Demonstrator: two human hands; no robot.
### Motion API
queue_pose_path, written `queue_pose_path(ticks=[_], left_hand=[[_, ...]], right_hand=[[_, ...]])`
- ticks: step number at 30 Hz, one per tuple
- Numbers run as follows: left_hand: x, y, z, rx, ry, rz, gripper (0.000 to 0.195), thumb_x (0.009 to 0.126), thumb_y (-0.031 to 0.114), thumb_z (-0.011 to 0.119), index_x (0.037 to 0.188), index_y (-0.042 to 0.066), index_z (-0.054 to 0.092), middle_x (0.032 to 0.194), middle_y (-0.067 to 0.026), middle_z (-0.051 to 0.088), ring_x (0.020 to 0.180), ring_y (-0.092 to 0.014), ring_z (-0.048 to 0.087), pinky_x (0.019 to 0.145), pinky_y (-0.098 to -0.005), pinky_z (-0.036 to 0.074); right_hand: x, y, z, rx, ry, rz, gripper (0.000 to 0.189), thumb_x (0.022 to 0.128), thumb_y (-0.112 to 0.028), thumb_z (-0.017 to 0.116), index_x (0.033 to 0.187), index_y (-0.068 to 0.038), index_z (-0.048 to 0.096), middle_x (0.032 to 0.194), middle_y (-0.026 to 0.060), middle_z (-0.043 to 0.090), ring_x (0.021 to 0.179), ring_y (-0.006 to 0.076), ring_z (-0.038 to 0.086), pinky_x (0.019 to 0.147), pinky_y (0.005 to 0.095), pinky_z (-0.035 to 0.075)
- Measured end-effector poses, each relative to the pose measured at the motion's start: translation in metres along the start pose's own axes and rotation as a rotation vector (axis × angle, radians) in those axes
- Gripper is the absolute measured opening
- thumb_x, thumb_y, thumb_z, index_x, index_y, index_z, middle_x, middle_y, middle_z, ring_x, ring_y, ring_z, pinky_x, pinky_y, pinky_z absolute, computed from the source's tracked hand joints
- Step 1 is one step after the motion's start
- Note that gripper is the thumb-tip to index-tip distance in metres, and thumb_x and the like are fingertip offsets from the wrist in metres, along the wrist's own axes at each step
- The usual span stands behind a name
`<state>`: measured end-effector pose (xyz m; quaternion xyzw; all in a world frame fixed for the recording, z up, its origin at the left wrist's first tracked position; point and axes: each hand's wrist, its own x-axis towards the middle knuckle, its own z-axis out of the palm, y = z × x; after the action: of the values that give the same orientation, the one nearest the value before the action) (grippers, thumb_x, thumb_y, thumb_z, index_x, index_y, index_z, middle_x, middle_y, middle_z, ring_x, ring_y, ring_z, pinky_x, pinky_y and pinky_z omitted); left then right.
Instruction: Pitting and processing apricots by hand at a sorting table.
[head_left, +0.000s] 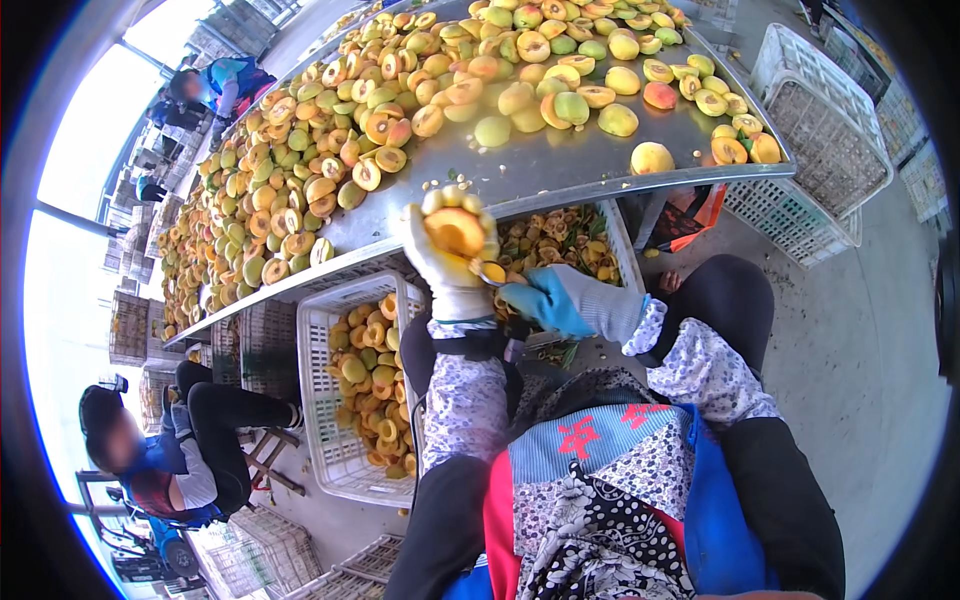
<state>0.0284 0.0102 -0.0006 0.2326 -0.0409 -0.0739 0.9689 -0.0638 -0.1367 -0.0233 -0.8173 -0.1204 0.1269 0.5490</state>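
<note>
My left hand (441, 270), in a pale knit glove, cups a halved yellow peach (454, 229) with its cut face and hollow turned up. In my right hand (559, 298), gloved in blue and grey, is a small spoon-like pitting tool (493, 272). Its metal end is close below the peach half; whether they touch, I cannot tell. Both hands are just off the near edge of a metal table (525, 166) heaped with peach halves (322, 142). Under my hands is a crate (628, 247) of pits and scraps, partly hidden by my arms.
A white plastic crate (319, 405) of hollowed peach halves (375, 390) stands at my left knee. More crates (825, 112) are stacked right of the table. A person (172, 457) sits on a stool at the left; another person (225, 86) leans at the table's far left side.
</note>
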Motion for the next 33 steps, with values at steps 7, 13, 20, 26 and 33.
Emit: queue_pose_path(ticks=[7, 13, 20, 26, 33], left_hand=[[-0.027, 0.149, -0.025, 1.100, 0.448, 0.447, 0.044, 0.090, 0.040, 0.063, 0.110, 0.002, 0.070, 0.101, -0.0117, 0.070, 0.087, -0.020, 0.065, 0.068, -0.0306, 0.053], [0.010, 0.101, 0.044, 1.434, 0.270, 0.245, 0.045, 0.091, 0.036, 0.063, 0.127, 0.009, 0.065, 0.115, -0.0026, 0.064, 0.102, -0.016, 0.059, 0.082, -0.0305, 0.045], [0.141, -0.011, 0.048, 2.171, -0.236, -0.031, 0.070, 0.081, 0.050, 0.066, 0.137, 0.010, 0.054, 0.128, -0.0194, 0.062, 0.112, -0.031, 0.063, 0.097, -0.0381, 0.048], [0.159, -0.037, 0.048, 2.464, -0.361, -0.125, 0.051, 0.079, 0.036, 0.069, 0.119, 0.007, 0.056, 0.120, -0.0209, 0.064, 0.108, -0.035, 0.064, 0.094, -0.0412, 0.050], [0.084, -0.001, 0.072, 0.810, -0.251, -0.295, 0.060, 0.084, 0.013, 0.063, 0.140, 0.001, 0.048, 0.120, -0.0112, 0.062, 0.108, -0.023, 0.062, 0.091, -0.0414, 0.053]], right_hand=[[-0.015, 0.014, -0.026, -0.547, 0.407, 0.070, 0.031, 0.094, -0.033, 0.061, 0.091, -0.004, 0.068, 0.076, 0.0248, 0.067, 0.075, 0.0418, 0.067, 0.065, 0.0500, 0.053], [-0.006, 0.006, -0.030, -0.380, 0.584, -0.116, 0.024, 0.090, -0.026, 0.069, 0.087, -0.003, 0.065, 0.071, 0.0234, 0.065, 0.071, 0.0403, 0.067, 0.059, 0.0479, 0.053], [-0.013, -0.015, -0.047, -0.332, 0.604, -0.057, 0.030, 0.093, -0.033, 0.063, 0.092, -0.003, 0.068, 0.075, 0.0256, 0.066, 0.074, 0.0438, 0.066, 0.065, 0.0530, 0.052], [-0.016, -0.024, -0.054, -0.173, 0.658, -0.138, 0.027, 0.093, -0.030, 0.065, 0.090, -0.003, 0.066, 0.074, 0.0243, 0.065, 0.070, 0.0430, 0.065, 0.059, 0.0518, 0.050], [0.001, 0.000, -0.044, -0.216, 0.816, -0.257, 0.027, 0.093, -0.028, 0.066, 0.091, -0.001, 0.065, 0.072, 0.0231, 0.065, 0.070, 0.0405, 0.067, 0.056, 0.0458, 0.049]])
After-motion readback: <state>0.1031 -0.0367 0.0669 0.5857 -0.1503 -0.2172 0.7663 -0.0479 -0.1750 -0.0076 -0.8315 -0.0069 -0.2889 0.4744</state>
